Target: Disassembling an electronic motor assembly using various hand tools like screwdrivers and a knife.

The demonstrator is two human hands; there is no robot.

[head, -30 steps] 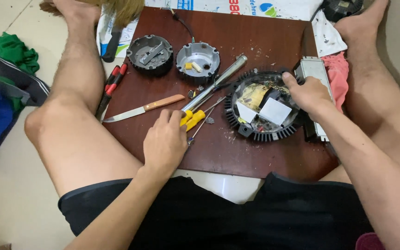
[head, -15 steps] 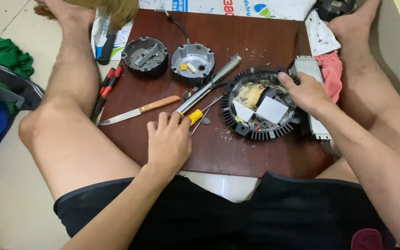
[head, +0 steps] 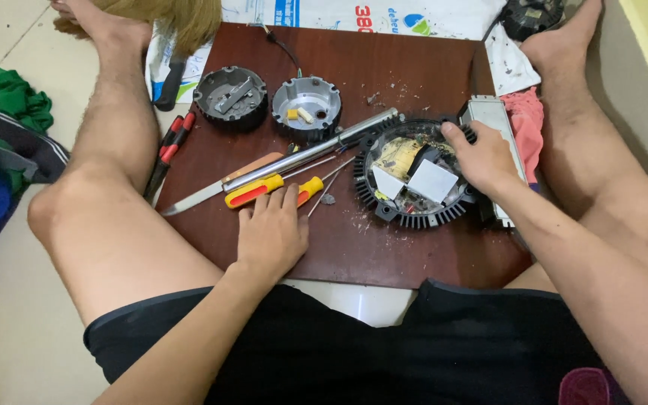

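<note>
Brown board (head: 414,255), bare strip along near edge. L hand (head: 271,232) flat, fingers spread, tips touching yellow-red screwdriver (head: 264,191). R hand (head: 485,157) grips rim of black finned housing (head: 414,176) at board's right; white and yellow parts inside, debris around.

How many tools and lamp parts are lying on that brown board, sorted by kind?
Screwdrivers with yellow-and-red handles: 2
Knife: 1
Silver metal rod: 1
Small round grey housings: 2
Large black finned housing, held by the right hand: 1
Total: 7
The left hand touches the screwdrivers.
</note>
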